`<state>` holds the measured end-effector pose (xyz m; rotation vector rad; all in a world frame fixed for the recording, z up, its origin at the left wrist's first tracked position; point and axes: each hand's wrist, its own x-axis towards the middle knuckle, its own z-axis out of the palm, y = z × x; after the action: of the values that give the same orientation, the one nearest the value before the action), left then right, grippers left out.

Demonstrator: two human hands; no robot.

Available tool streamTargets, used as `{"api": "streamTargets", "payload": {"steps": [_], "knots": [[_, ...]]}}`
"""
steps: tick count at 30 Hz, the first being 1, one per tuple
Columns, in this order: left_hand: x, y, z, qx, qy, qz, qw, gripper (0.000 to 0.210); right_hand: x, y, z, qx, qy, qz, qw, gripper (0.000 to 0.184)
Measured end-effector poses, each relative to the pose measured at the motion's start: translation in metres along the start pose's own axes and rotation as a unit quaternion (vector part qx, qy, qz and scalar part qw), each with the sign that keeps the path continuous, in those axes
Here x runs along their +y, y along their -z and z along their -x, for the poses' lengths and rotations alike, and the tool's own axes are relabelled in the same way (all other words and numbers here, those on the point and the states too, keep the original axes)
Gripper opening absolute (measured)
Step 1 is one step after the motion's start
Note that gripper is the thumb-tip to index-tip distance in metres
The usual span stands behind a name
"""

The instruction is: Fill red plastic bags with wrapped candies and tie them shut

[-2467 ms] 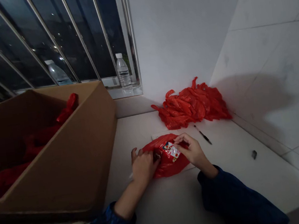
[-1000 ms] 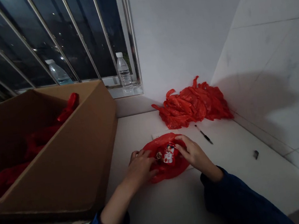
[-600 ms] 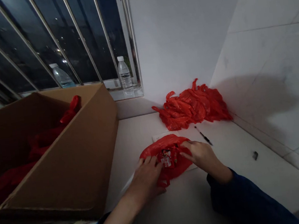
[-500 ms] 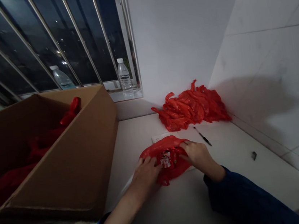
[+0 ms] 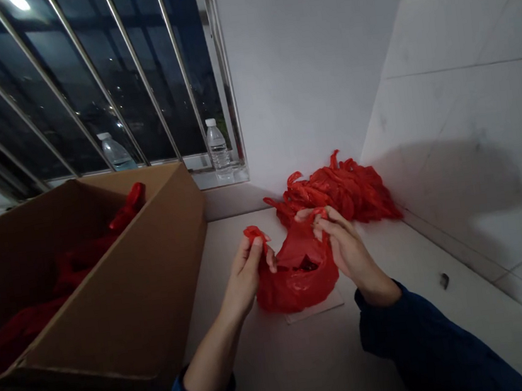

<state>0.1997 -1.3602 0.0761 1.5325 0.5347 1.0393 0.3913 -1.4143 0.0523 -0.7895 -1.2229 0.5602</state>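
A red plastic bag (image 5: 296,289) hangs between my hands, low over the white surface, its mouth partly open. Its contents are mostly hidden; only something dark shows through the opening. My left hand (image 5: 245,264) is closed on one handle of the bag, thumb pressed against the fingers. The other handle is pinched in my right hand (image 5: 343,245), on the bag's right side. Under the bag, a flat pale piece (image 5: 316,310) lies on the surface, mostly covered. Just behind my right hand is a heap of red plastic bags (image 5: 350,188).
On the left stands a large open cardboard box (image 5: 126,301) with red bags (image 5: 74,263) inside. Two water bottles (image 5: 218,150) stand by the barred window. A small dark object (image 5: 444,281) lies at the right on the white surface (image 5: 411,329), near the tiled wall.
Both hands have moved from the bag's spread opening up to its handles and raised them. The bag now hangs gathered, and the printed contents seen before are hidden. The pen is out of sight.
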Motion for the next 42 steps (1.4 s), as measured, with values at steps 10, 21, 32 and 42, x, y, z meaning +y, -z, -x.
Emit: {"api": "streamTargets", "payload": {"steps": [10, 21, 32, 42], "knots": [[-0.020, -0.002, -0.008, -0.180, 0.003, -0.201, 0.963, 0.026, 0.012, -0.027, 0.008, -0.076, 0.067, 0.214, 0.972, 0.034], [-0.027, 0.021, -0.014, -0.141, 0.242, 0.146, 0.949, 0.040, 0.003, -0.019, 0.005, -0.196, -0.016, 0.017, 0.980, 0.025], [-0.015, 0.007, -0.008, -0.087, 0.136, -0.001, 0.987, 0.033, 0.006, -0.020, 0.016, -0.196, 0.091, 0.400, 0.891, 0.016], [-0.022, 0.012, -0.010, -0.039, 0.138, 0.011, 0.990, 0.041, -0.003, -0.010, 0.015, -0.164, 0.126, 0.341, 0.917, 0.010]]}}
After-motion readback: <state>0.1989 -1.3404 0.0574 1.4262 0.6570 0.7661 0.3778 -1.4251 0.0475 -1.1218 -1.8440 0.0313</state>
